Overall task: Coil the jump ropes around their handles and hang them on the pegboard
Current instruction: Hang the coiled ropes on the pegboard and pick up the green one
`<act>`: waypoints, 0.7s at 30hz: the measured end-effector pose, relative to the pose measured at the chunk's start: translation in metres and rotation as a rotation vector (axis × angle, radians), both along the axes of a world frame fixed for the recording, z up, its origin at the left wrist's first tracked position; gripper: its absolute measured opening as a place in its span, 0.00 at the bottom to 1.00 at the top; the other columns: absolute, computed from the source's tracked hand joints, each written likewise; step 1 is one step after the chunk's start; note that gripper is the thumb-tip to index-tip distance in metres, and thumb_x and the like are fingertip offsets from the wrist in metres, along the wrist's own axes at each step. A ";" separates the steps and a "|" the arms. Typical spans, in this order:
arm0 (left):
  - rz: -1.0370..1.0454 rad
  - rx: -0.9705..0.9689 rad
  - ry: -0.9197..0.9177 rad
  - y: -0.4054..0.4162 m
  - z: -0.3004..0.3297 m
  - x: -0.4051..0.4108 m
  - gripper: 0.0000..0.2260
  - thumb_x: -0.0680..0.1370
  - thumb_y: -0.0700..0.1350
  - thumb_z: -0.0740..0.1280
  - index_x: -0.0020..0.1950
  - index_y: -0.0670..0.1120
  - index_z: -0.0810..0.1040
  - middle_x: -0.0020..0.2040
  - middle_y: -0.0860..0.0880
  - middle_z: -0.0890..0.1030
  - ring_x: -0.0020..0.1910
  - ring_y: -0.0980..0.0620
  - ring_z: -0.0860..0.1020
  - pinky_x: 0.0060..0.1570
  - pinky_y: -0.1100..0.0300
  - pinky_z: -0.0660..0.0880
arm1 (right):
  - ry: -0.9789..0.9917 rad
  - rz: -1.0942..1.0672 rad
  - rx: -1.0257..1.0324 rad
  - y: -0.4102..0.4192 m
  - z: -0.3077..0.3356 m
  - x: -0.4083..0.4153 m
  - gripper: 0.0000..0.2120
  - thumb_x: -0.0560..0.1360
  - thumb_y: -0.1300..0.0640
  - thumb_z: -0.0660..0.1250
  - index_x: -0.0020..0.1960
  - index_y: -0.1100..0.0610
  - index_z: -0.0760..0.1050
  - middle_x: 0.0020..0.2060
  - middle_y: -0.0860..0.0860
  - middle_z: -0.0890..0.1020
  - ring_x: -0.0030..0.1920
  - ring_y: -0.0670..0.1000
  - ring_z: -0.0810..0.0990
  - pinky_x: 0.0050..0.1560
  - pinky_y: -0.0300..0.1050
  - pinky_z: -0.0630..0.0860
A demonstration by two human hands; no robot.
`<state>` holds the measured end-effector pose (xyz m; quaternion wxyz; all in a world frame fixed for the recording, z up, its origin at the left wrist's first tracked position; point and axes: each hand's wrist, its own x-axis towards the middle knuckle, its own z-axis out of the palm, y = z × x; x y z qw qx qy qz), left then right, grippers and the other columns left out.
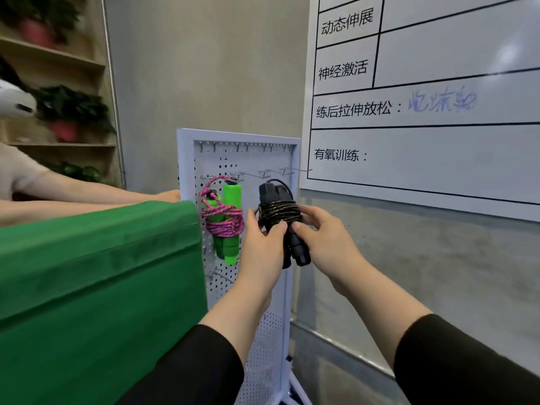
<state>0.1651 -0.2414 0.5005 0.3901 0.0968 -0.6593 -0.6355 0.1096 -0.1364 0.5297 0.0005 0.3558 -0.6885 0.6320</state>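
Fingers (279, 228) of both hands curled round the black rope (279, 213), held up at the pegboard (187, 159).

Left hand (260, 244) and right hand (321, 238) gripping the coiled bundle from either side, handles pointing down, top loop just under a hook (264, 173). Pink rope (223, 217) hung already, alongside. Hanging step, by the look of it, near the end. Next: lift, slip the loop over that hook, ease off without loosening the coil. Loop on or off the hook: cannot tell.

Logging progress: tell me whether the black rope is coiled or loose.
Coiled: the black rope is wound around its handles, gripped by the left hand and right hand, in front of the pegboard.
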 end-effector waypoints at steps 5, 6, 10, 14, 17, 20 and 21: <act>0.048 0.022 -0.036 -0.008 0.008 -0.013 0.33 0.76 0.52 0.65 0.79 0.49 0.60 0.69 0.45 0.77 0.67 0.47 0.76 0.49 0.57 0.76 | 0.010 0.009 0.012 -0.011 0.002 -0.020 0.15 0.82 0.62 0.62 0.66 0.53 0.77 0.57 0.47 0.84 0.50 0.48 0.82 0.47 0.41 0.75; 0.050 0.022 -0.035 -0.008 0.011 -0.014 0.34 0.75 0.53 0.65 0.79 0.50 0.60 0.70 0.45 0.76 0.68 0.46 0.75 0.52 0.55 0.77 | 0.011 0.011 0.011 -0.013 0.002 -0.024 0.15 0.82 0.62 0.62 0.66 0.53 0.77 0.57 0.47 0.84 0.50 0.48 0.82 0.46 0.42 0.76; 0.067 0.042 -0.027 -0.013 0.017 -0.018 0.33 0.76 0.53 0.66 0.80 0.52 0.60 0.71 0.48 0.76 0.68 0.49 0.75 0.58 0.54 0.78 | 0.025 0.011 0.022 -0.020 0.006 -0.034 0.15 0.82 0.62 0.62 0.67 0.52 0.77 0.57 0.45 0.84 0.57 0.46 0.82 0.57 0.44 0.78; 0.073 0.079 -0.014 -0.020 0.017 -0.023 0.30 0.80 0.46 0.65 0.81 0.48 0.58 0.71 0.47 0.75 0.66 0.48 0.76 0.39 0.68 0.76 | 0.046 0.025 0.054 -0.029 0.009 -0.042 0.14 0.82 0.62 0.63 0.65 0.52 0.77 0.56 0.46 0.84 0.58 0.45 0.81 0.61 0.43 0.76; 0.094 0.090 -0.018 -0.024 0.014 -0.025 0.31 0.79 0.48 0.65 0.81 0.48 0.58 0.71 0.47 0.75 0.67 0.48 0.76 0.50 0.59 0.77 | 0.047 0.038 0.084 -0.036 0.008 -0.045 0.12 0.82 0.62 0.62 0.61 0.49 0.77 0.53 0.44 0.84 0.56 0.44 0.82 0.58 0.42 0.78; 0.112 0.094 -0.029 -0.023 0.014 -0.025 0.40 0.71 0.56 0.65 0.82 0.51 0.56 0.73 0.47 0.73 0.69 0.48 0.74 0.65 0.47 0.75 | 0.039 0.036 0.105 -0.042 0.006 -0.049 0.13 0.83 0.61 0.61 0.61 0.47 0.77 0.53 0.45 0.84 0.55 0.48 0.83 0.56 0.49 0.80; 0.104 0.108 -0.018 -0.023 0.015 -0.025 0.41 0.70 0.56 0.65 0.82 0.52 0.55 0.74 0.47 0.73 0.70 0.48 0.73 0.68 0.45 0.73 | 0.037 0.035 0.107 -0.044 0.006 -0.050 0.13 0.83 0.61 0.61 0.61 0.47 0.77 0.53 0.45 0.84 0.55 0.50 0.83 0.55 0.50 0.81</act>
